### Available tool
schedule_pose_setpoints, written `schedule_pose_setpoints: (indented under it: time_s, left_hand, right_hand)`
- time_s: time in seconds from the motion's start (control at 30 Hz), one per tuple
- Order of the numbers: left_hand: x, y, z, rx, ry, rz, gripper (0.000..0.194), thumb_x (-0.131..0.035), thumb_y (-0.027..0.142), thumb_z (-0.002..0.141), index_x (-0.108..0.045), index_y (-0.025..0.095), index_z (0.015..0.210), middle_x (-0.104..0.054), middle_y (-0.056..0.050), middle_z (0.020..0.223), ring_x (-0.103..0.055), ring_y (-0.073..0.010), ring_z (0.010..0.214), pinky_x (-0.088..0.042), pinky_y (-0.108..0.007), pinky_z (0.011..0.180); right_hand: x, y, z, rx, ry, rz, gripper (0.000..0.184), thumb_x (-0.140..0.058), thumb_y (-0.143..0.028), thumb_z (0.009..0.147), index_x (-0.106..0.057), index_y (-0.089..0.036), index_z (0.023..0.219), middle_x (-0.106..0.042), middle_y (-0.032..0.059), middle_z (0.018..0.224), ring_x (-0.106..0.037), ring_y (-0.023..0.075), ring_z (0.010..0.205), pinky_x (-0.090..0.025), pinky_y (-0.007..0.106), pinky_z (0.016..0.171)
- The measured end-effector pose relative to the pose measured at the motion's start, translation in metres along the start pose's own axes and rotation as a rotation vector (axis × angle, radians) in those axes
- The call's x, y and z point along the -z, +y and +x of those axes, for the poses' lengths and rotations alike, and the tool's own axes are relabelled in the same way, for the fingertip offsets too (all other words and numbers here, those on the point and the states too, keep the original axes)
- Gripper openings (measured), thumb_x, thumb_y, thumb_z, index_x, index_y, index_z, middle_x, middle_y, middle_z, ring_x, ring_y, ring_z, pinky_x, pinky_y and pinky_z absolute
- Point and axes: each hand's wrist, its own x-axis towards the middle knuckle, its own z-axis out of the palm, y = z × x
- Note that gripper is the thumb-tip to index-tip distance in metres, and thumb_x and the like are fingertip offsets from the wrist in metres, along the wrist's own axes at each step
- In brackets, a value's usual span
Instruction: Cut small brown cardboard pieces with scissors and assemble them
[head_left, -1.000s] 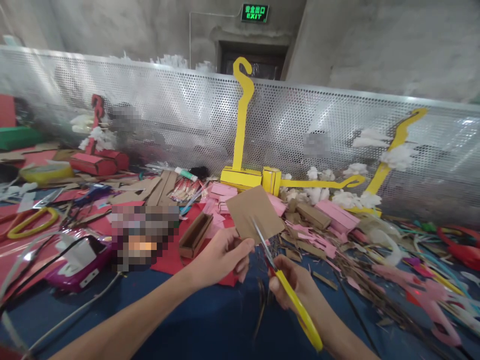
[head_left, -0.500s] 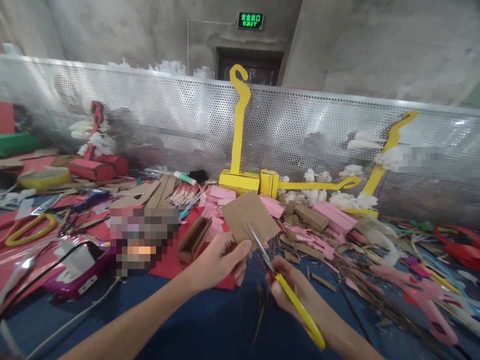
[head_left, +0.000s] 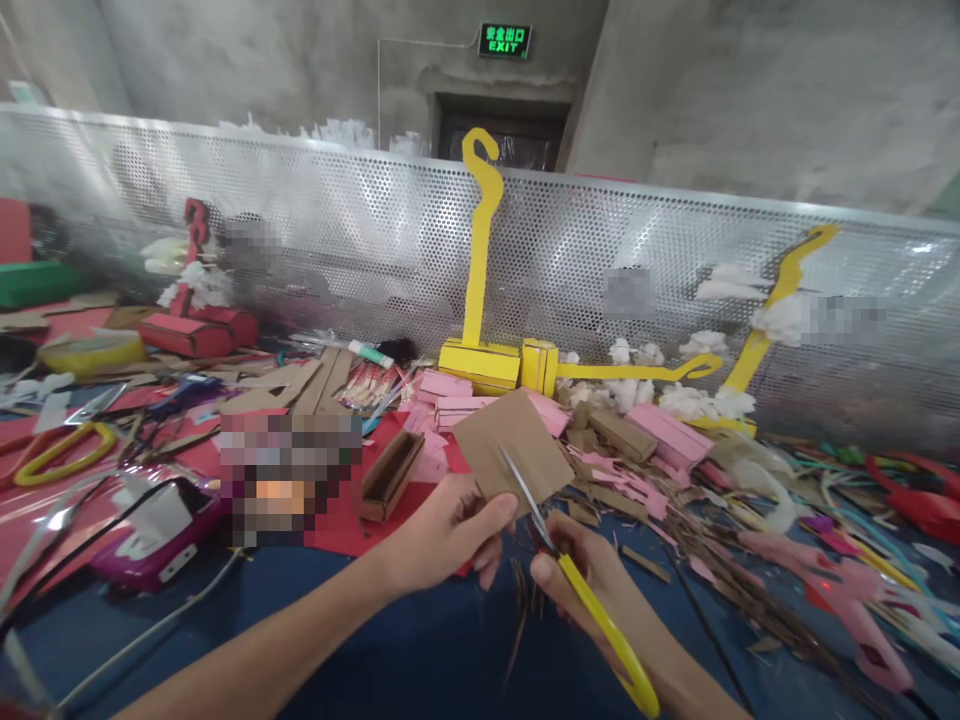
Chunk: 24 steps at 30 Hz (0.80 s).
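My left hand [head_left: 461,535] pinches the lower left edge of a square piece of brown cardboard [head_left: 514,440], held above the table. In my right hand [head_left: 585,570] is a pair of scissors with yellow handles [head_left: 611,635]. Their metal blades lie across the lower part of the cardboard, pointing up and left. How far the blades are parted cannot be made out. Just left of the cardboard, a small open cardboard box [head_left: 392,478] rests on red sheet material [head_left: 337,525].
Yellow hook-shaped cardboard pieces [head_left: 480,250] stand or lie along a perforated metal panel [head_left: 360,250]. Pink paper scraps [head_left: 622,480] and cardboard offcuts litter the right. A pink glue gun [head_left: 840,590] lies far right. Other scissors [head_left: 64,455] and a purple device [head_left: 157,535] are left.
The cardboard, both hands and the scissors have shifted slightly. My grip on both things stays the same, and the blades remain across the cardboard. The view has tilted a little.
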Motion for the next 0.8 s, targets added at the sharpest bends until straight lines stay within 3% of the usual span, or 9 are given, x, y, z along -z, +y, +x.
schedule_pose_setpoints:
  time_s: [0.3,0.6,0.67,0.77,0.8]
  left_hand:
    - [0.003,-0.001,0.002,0.004,-0.003,0.027,0.051,-0.048,0.064,0.097,-0.052,0.017,0.079,-0.042,0.008,0.049,-0.053,-0.0095,0.042,-0.039,-0.019,0.047]
    - [0.006,-0.004,0.005,0.039,0.010,0.024,0.054,-0.053,0.067,0.094,-0.054,0.017,0.075,-0.046,0.006,0.053,-0.053,-0.0095,0.044,-0.044,-0.020,0.049]
    - [0.012,-0.005,0.008,0.020,0.092,0.031,0.057,-0.051,0.068,0.094,-0.052,0.017,0.069,-0.046,0.005,0.051,-0.051,-0.0089,0.043,-0.041,-0.020,0.047]
    - [0.027,0.001,0.011,-0.069,0.425,0.016,0.051,-0.052,0.063,0.096,-0.051,0.018,0.073,-0.048,0.006,0.053,-0.046,-0.0072,0.042,-0.034,-0.019,0.043]
    - [0.032,0.005,0.012,-0.092,0.480,0.012,0.046,-0.055,0.061,0.096,-0.054,0.018,0.080,-0.052,0.006,0.057,-0.047,-0.0069,0.042,-0.034,-0.018,0.042]
  right_hand:
    - [0.002,-0.013,0.000,-0.065,-0.007,-0.038,0.066,-0.065,-0.085,0.072,-0.056,-0.021,0.083,-0.043,-0.0061,0.061,-0.039,0.0101,0.049,-0.030,0.023,0.042]
    - [0.005,0.002,0.002,-0.128,0.030,-0.045,0.065,-0.072,-0.083,0.066,-0.050,-0.023,0.080,-0.041,-0.0081,0.057,-0.037,0.0086,0.044,-0.024,0.023,0.039]
    - [0.008,0.008,0.006,-0.116,0.026,-0.033,0.066,-0.071,-0.084,0.065,-0.048,-0.024,0.079,-0.039,-0.0084,0.058,-0.036,0.0087,0.044,-0.024,0.023,0.039]
    - [0.015,0.014,0.012,-0.042,0.044,-0.086,0.066,-0.064,-0.088,0.068,-0.044,-0.025,0.075,-0.037,-0.0081,0.057,-0.034,0.0095,0.046,-0.023,0.024,0.042]
    - [0.018,0.014,0.013,-0.009,0.046,-0.116,0.066,-0.062,-0.088,0.069,-0.044,-0.025,0.074,-0.037,-0.0076,0.057,-0.035,0.0099,0.047,-0.023,0.025,0.043]
